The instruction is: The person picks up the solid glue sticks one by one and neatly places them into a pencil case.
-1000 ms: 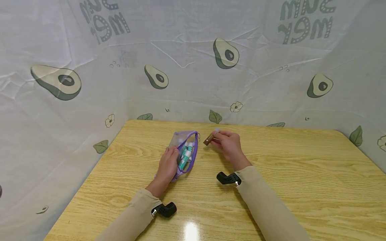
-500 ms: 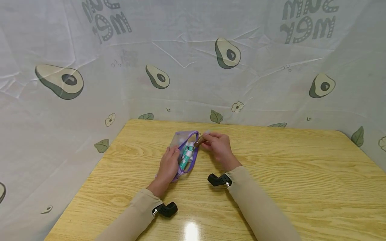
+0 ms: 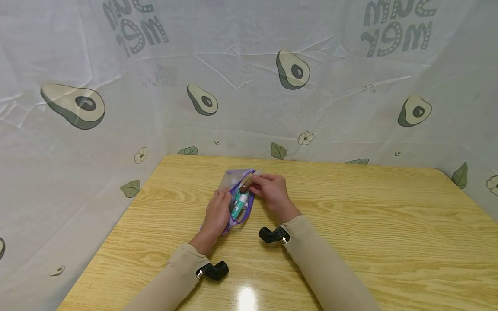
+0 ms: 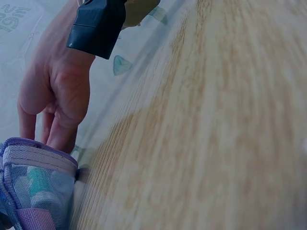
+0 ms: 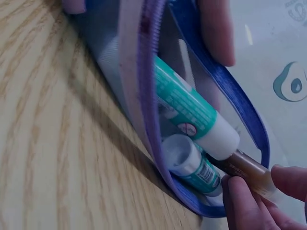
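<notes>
A mesh zip pouch with purple trim lies on the table, its mouth spread wide. My left hand holds it by the left side, a finger over the blue-purple rim in the right wrist view. Inside lie green-and-white glue sticks, one with its hollow white end facing out. Between thumb and fingers, my right hand pinches a slim brown tube with a paler end. The tube's dark end is within the mouth, beside a glue stick's white cap.
The wood-grain table stretches away to the right. Behind and to the left hangs a pale cloth printed with avocados. Black wrist mounts stick out inward from both sleeves.
My right hand has moved left with the brown tube, from beside the pouch into its mouth. The left hand and the pouch have stayed in place.
</notes>
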{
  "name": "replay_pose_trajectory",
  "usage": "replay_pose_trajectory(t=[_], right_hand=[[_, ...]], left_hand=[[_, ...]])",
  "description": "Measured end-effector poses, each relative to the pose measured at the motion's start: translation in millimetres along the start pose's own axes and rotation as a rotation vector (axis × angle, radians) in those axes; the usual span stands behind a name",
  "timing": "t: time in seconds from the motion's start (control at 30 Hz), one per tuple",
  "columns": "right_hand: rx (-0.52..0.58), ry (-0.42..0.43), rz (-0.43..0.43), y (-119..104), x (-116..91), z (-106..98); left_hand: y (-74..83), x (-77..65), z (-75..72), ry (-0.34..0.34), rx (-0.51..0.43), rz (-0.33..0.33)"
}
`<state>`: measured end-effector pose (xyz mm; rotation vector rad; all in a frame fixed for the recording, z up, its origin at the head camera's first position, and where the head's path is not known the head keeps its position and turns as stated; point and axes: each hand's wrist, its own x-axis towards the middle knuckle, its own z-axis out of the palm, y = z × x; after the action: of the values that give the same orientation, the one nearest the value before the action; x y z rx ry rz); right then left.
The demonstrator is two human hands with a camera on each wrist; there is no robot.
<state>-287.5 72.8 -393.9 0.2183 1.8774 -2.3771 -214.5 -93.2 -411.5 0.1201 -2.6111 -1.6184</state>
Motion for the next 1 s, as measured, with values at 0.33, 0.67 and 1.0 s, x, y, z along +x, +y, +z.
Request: replay_pose_trajectory(t=[0.33,0.67,1.0], right_hand=[[-0.014,0.019,0.002,-0.8,0.2,6.0],[-0.059,0.03,-0.013,-2.4,0.2,7.5],[-0.092,0.054,-0.004,-4.0,1.5,7.1]], left_hand=[[0.1,4.9,-2.2,-0.001,0.014,0.002],[0.4,9.5,-3.2,-0.012,0.018,0.004],[2.0,12.1,-4.4,-0.016,0.014,-0.008]])
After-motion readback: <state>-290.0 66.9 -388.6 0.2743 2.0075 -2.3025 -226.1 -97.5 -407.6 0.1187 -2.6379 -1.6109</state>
